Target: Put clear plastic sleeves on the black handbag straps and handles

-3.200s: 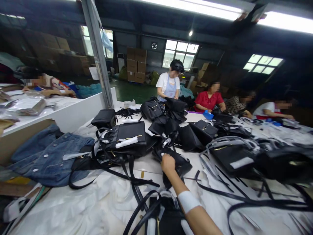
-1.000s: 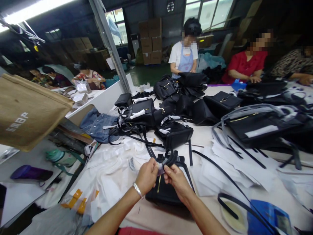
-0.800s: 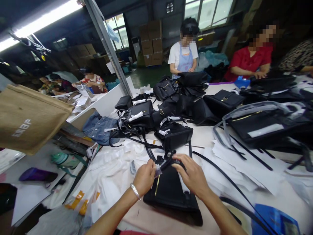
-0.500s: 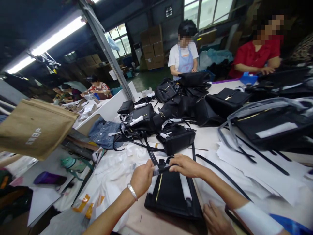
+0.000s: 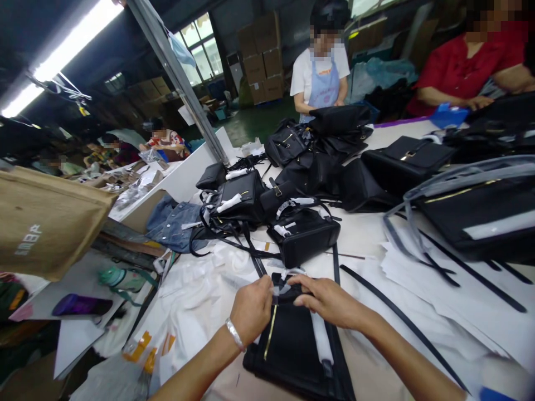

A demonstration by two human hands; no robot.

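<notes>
A black bag (image 5: 292, 345) with a gold zipper lies flat in front of me, a white-wrapped strap (image 5: 321, 340) along its right side. My left hand (image 5: 252, 309), with a silver bracelet at the wrist, pinches clear plastic film (image 5: 278, 291) at the bag's top handle. On the other side of the handle, my right hand (image 5: 324, 298) has its thumb and fingers closed around the dark handle (image 5: 292, 293). The ends of my left fingers are partly hidden.
Several black bags (image 5: 311, 236) are heaped beyond my hands. White sheets (image 5: 451, 312) lie at the right, crumpled white wrapping (image 5: 188, 295) at the left. A purple bottle (image 5: 81, 304) and denim (image 5: 173, 223) are farther left. Two people (image 5: 320, 78) work across the table.
Both hands have shifted slightly right and down along the handle. Another person's hand beside the bag's lower right has left the view. The camera view has tilted slightly downward.
</notes>
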